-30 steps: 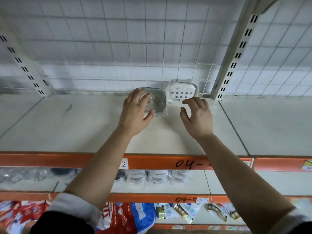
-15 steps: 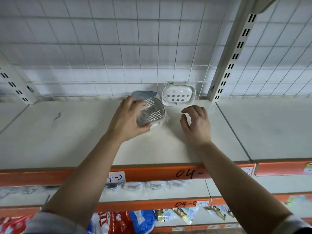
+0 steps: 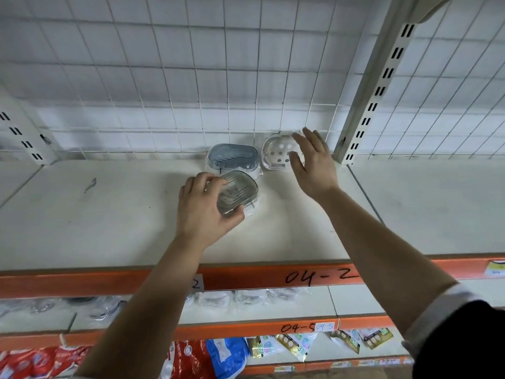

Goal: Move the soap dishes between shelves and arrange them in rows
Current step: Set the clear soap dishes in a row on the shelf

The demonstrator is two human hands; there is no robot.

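The left hand (image 3: 202, 212) clamps the grey dish (image 3: 240, 195), fingers curled over its left rim, presumably to seat it as a front row; just beyond the grip sits the blue dish (image 3: 232, 157). The right hand (image 3: 314, 162) lies spread open at the white dish (image 3: 274, 153), likely steadying it; all are rounded plastic: grey and blue ribbed, white perforated.

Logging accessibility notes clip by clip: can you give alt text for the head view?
A person's left hand grips a grey ribbed soap dish at a shelf, in front of a blue soap dish; the open right hand reaches to a white perforated soap dish beside it, against the wire-grid back panel. Wrapped dishes lie on the lower shelf.
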